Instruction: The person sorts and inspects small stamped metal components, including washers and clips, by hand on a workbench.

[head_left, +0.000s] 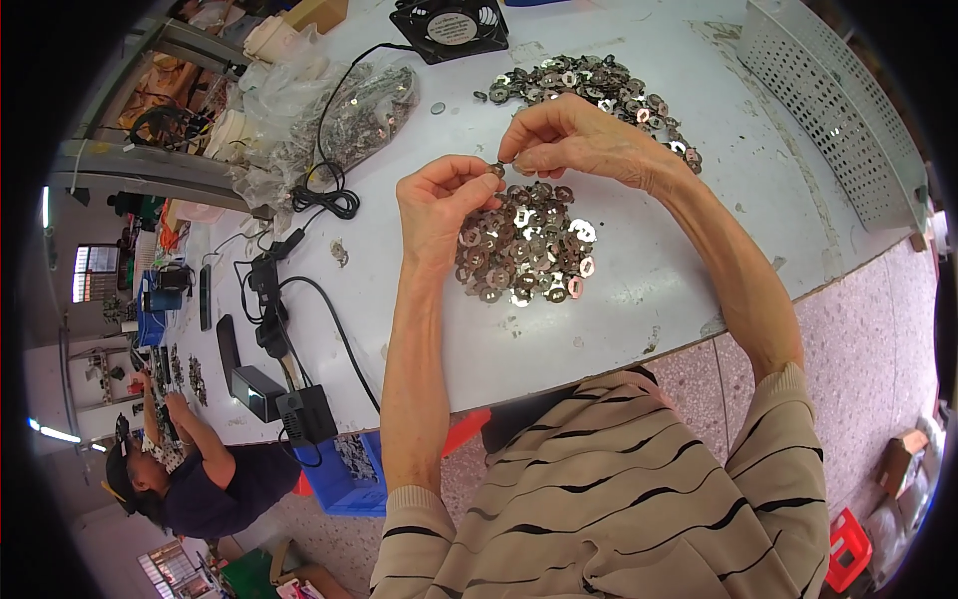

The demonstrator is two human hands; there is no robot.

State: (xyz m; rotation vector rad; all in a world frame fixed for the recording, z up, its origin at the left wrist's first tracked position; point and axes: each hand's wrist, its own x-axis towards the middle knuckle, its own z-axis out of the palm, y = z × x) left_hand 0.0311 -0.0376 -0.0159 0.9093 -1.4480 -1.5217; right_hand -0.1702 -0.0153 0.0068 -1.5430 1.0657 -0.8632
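My left hand (439, 205) is closed, thumb and fingertips pinching a small round metal part (496, 171). Close beside it, my right hand (579, 145) has its thumb and forefinger pressed together. Whatever lies between those right fingertips is too small and covered to make out. Below both hands spreads a heap of small slotted metal discs (524, 245), some shiny and some dull. Behind my right hand lies a second pile of dark round metal parts (639, 100), partly hidden by that hand. One loose grey disc (437, 108) rests on the white table (639, 299).
A black square fan (449, 28) stands at the back, its cable running left to power adapters (304, 411). Plastic bags of metal parts (369, 115) lie far left. A perforated grey basket (833, 110) edges the right side. Another person (210, 479) works at left, near a blue crate (344, 479).
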